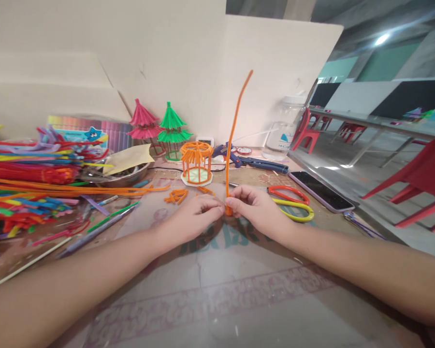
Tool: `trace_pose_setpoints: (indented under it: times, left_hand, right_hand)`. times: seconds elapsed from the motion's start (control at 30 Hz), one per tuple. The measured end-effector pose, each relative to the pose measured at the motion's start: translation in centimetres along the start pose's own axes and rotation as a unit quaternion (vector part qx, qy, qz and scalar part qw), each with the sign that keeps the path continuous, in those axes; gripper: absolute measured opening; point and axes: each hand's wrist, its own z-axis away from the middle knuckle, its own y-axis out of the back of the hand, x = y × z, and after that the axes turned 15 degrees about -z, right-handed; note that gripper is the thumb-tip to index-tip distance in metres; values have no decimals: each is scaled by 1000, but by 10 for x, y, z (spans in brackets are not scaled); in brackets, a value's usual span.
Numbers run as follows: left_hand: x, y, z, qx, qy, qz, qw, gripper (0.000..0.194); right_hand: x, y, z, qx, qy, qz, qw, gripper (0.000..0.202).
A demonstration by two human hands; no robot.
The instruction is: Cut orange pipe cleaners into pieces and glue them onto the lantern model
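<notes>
An orange pipe cleaner (234, 130) stands almost upright between my hands, its top bending to the right and its lower end bunched in a short orange piece near the mat. My right hand (257, 209) pinches it low down between thumb and fingers. My left hand (199, 212) is closed at the same lower end, fingertips pressed together from the left; part of the grip is hidden. Just behind lie several short cut orange pieces (176, 195). An orange pipe-cleaner pavilion frame (196, 162) on a pale base stands beyond them. Scissors (293, 210) with red and yellow handles lie beside my right hand.
Heaped pipe cleaners (25, 169) fill the left side, near a metal bowl (121, 178). Pink (144, 121) and green (174, 125) pavilions stand behind. A glue gun (232, 154), utility knife (264, 164), plastic bottle (281, 133) and phone (321, 191) line the back right.
</notes>
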Motion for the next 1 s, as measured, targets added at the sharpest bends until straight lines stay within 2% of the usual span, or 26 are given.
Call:
trace_pose_setpoints:
  times: [0.27, 0.43, 0.6, 0.73, 0.87, 1.0]
  left_hand:
    - [-1, -1, 0, 2, 0, 10, 1000, 37]
    - [-4, -4, -1, 8, -28, 24, 999, 19]
    - [-4, -5, -1, 13, -25, 10, 1000, 17]
    - [-4, -6, 1, 56, -54, -57, 995, 11]
    - [-5, -7, 4, 116, -82, -139, 980, 17]
    - [-4, -6, 5, 130, -114, -181, 968, 22]
  right_hand:
    - [-1, 0, 0, 9, 8, 8, 1000, 26]
    - [1, 0, 1, 8, 6, 10, 1000, 26]
    - [0, 0, 0, 12, 2, 3, 1000, 26]
    - [-3, -1, 0, 7, -9, -3, 1000, 26]
    - [-5, -3, 2, 1, -17, -20, 1000, 26]
    - [-3, -5, 3, 5, -21, -46, 999, 27]
